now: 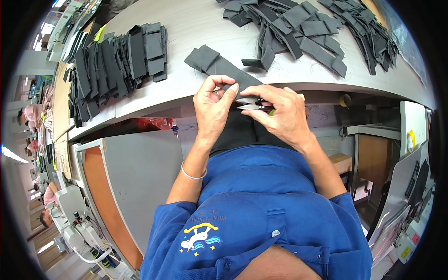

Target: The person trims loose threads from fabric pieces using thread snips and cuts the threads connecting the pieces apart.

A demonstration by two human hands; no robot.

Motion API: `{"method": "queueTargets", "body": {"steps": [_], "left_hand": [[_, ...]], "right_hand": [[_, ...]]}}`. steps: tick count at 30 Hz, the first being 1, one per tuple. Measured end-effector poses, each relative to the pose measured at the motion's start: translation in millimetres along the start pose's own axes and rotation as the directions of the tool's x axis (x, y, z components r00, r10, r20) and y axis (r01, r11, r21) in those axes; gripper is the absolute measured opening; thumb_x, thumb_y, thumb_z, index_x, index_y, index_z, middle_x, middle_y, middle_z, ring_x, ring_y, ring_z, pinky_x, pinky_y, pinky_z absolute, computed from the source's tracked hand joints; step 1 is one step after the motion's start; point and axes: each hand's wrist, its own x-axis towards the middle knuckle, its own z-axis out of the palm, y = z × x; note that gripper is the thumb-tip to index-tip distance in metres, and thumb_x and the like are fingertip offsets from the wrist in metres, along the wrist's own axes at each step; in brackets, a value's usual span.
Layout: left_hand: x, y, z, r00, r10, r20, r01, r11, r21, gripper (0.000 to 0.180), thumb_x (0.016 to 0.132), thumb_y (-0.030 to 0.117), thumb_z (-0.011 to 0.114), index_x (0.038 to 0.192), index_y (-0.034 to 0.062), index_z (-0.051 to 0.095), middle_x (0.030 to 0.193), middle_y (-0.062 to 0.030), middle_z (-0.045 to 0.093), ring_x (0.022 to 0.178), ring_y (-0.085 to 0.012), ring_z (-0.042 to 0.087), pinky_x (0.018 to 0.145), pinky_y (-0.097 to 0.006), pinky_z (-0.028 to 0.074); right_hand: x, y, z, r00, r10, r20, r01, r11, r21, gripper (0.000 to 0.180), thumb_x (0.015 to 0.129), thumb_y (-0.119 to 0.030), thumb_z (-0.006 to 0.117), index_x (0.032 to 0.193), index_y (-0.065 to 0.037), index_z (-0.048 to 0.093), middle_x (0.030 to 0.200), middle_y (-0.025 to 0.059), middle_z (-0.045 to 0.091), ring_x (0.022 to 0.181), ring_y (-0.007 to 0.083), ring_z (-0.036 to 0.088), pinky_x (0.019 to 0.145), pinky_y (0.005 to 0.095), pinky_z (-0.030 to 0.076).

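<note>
Pinching thumb against forefinger, the left hand (211, 105) is holding what appears to be the near edge of a dark grey fabric strip (235, 71), which is lying on the table (196, 23) with its near end reaching the front edge. The right hand (285, 109) is gripping small snips (248, 107), blades standing parted beside the left fingertips (whether a thread is also caught there is too fine to tell). The strip is looking light, matte and fairly soft, so it should not be slipping or breaking, though its loose length may be shifting. Pinching the edge firmly, just clear of the blades, should be working best.
</note>
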Motion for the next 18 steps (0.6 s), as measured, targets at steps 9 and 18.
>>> {"method": "queueTargets", "body": {"steps": [9, 18], "left_hand": [[-2, 4, 2, 0.983, -0.174, -0.055, 0.174, 0.985, -0.010, 0.022, 0.082, -0.002, 0.068, 0.102, -0.0011, 0.059, 0.083, -0.0007, 0.055, 0.066, -0.0044, 0.057, 0.059, -0.017, 0.047], [5, 8, -8, 0.989, -0.014, -0.150, 0.025, 0.997, 0.071, 0.031, 0.084, 0.001, 0.068, 0.113, -0.0008, 0.060, 0.085, -0.0004, 0.060, 0.068, -0.0038, 0.054, 0.061, -0.018, 0.045]], "right_hand": [[-5, 9, 10, 0.998, -0.044, -0.033, 0.040, 0.994, -0.098, 0.020, 0.064, 0.003, 0.062, 0.079, -0.010, 0.062, 0.068, 0.0046, 0.062, 0.054, 0.0242, 0.055, 0.051, 0.0344, 0.037], [-27, 18, -15, 0.965, 0.040, 0.260, -0.052, 0.998, 0.040, 0.019, 0.071, -0.013, 0.070, 0.089, -0.010, 0.062, 0.074, 0.0075, 0.064, 0.063, 0.0259, 0.061, 0.056, 0.0374, 0.043]]}}
